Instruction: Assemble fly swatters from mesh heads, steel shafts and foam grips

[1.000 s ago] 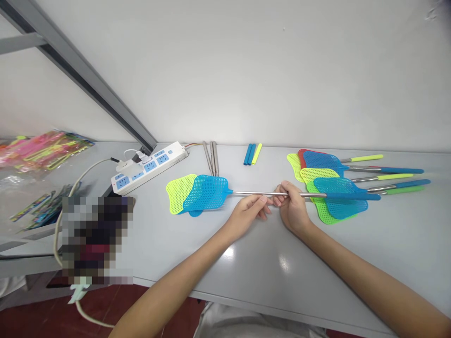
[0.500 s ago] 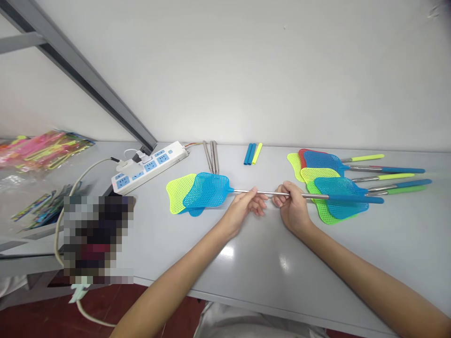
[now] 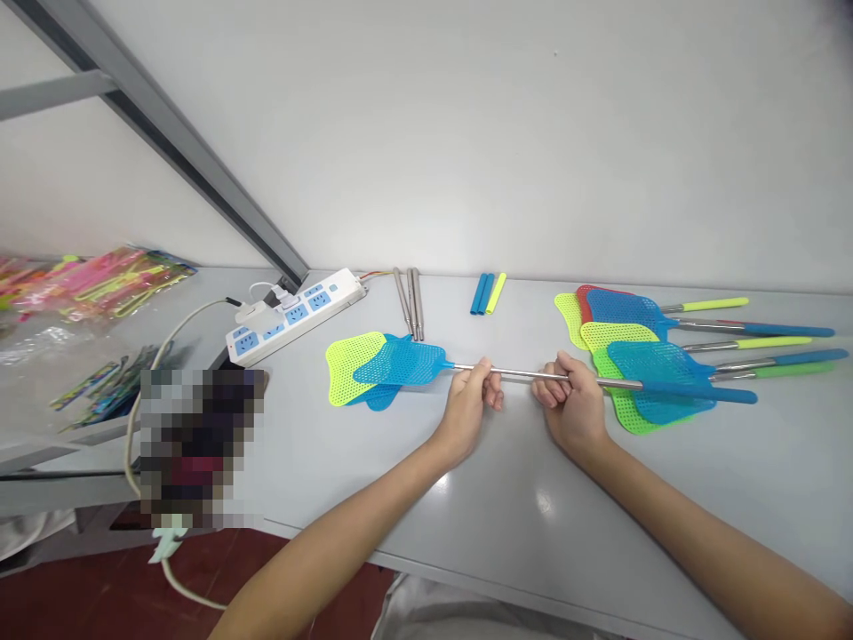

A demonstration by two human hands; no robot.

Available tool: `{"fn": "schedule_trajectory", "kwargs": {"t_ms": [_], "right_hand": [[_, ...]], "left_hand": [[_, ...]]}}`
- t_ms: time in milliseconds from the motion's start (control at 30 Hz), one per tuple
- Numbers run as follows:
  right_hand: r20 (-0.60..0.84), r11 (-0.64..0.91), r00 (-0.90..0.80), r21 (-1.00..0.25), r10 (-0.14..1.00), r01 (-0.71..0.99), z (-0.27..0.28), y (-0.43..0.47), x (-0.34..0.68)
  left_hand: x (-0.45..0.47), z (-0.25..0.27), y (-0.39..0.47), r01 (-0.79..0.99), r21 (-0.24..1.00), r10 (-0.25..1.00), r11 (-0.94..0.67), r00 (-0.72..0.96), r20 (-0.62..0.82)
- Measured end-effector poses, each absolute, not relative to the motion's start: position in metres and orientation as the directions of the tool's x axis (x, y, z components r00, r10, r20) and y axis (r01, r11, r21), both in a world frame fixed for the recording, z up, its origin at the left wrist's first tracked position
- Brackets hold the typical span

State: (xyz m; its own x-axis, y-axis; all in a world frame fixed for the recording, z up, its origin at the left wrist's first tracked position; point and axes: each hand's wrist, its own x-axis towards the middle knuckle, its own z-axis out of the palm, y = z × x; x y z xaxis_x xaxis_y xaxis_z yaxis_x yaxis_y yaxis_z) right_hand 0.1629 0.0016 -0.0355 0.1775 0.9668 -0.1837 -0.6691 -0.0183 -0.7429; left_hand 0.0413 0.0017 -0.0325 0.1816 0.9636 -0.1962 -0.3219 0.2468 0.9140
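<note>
Both of my hands grip the metal rod of a blue fly swatter [image 3: 403,365], which lies crosswise above the table. My left hand [image 3: 470,404] is closed on the rod near the blue head. Farther along, my right hand [image 3: 574,400] is closed round the rod on the side of the blue grip. That grip reaches out over a pile of finished-looking swatters, with a green head [image 3: 630,413] low in the pile. Under the held head lie a yellow swatter head [image 3: 346,369] and another blue one [image 3: 379,397].
Several metal rods [image 3: 417,302] lie toward the wall, beside two blue tubes and a yellow tube [image 3: 496,293]. A white power strip [image 3: 299,316] with plugs stands left. Packaged colourful items [image 3: 120,280] and a pixelated dark area [image 3: 203,444] are farther left.
The held swatter's head has tilted and looks narrower, seen more edge-on. The left fingers have curled in more around the rod. The whole view has shifted slightly.
</note>
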Motion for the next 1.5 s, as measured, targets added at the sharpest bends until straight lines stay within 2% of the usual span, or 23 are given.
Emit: {"fn": "schedule_trajectory", "kwargs": {"t_ms": [367,933,1233,1500], "right_hand": [[-0.220,-0.053,0.161,-0.729,0.962,-0.682,-0.034,-0.001,0.164],[-0.342,-0.141,0.159,-0.704,0.926,-0.696,-0.025,-0.019,0.176],[-0.358,-0.117,0.231,-0.730,0.905,-0.673,-0.024,-0.028,0.193],[-0.390,-0.116,0.234,-0.693,0.891,-0.712,-0.025,-0.028,0.194]], "left_hand": [[0.046,-0.033,-0.006,-0.143,0.978,0.988,0.154,0.053,-0.148],[0.050,-0.030,-0.009,-0.139,0.966,0.972,0.220,0.113,-0.205],[0.050,-0.028,-0.010,-0.107,0.970,0.969,0.216,0.143,-0.200],[0.049,-0.030,-0.010,-0.128,0.971,0.973,0.202,0.139,-0.184]]}}
